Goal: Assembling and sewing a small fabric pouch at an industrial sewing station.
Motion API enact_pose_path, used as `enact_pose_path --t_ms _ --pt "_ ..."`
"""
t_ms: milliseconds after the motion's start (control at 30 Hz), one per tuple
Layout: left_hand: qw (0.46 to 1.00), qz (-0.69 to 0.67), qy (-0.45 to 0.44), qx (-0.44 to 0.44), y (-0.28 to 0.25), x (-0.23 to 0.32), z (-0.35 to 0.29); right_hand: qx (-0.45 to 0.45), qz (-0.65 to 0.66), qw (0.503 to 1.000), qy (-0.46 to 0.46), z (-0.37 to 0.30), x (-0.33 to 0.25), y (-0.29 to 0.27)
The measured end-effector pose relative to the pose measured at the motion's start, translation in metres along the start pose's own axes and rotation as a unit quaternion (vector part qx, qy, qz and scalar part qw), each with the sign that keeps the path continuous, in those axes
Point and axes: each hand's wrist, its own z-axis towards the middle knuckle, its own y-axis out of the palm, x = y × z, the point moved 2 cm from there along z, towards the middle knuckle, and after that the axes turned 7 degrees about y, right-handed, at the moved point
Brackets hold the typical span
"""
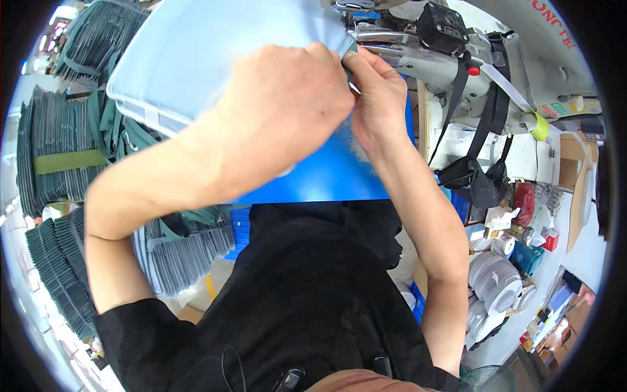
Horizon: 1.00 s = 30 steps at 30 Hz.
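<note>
A large light blue fabric piece [189, 52] with a pale, boxy edge lies across the blue work surface [320, 170]. My left hand [294, 91] is curled over its right-hand edge, knuckles up, with the fingertips mostly hidden. Right beside it, my right hand [379, 85] pinches the same edge between thumb and fingers, where a small dark green bit shows. Both hands are almost touching, just below the metal needle and foot area of a sewing machine [385, 42]. What exactly lies between the left fingers is hidden.
Stacks of folded dark green pieces [62, 137] stand at the left, with grey ones [183, 258] lower down. Black straps [483, 124] hang off the machine at the right. Clear plastic tubs [493, 281] and small supplies crowd the lower right.
</note>
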Motion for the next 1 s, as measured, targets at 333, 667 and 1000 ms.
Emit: enact_pose_path --t_ms 333,667,1000 --pt "0.992 -0.056 -0.116 0.018 0.026 0.033 0.033 -0.046 0.004 0.997 -0.056 -0.010 0.010 -0.019" --pt "0.947 -0.200 -0.210 0.136 0.046 0.035 0.016 0.015 -0.469 0.836 -0.284 -0.072 -0.011 -0.050" --pt "0.907 -0.196 -0.025 0.373 0.069 0.058 -0.020 -0.055 -0.075 0.995 -0.035 -0.074 0.021 -0.053"
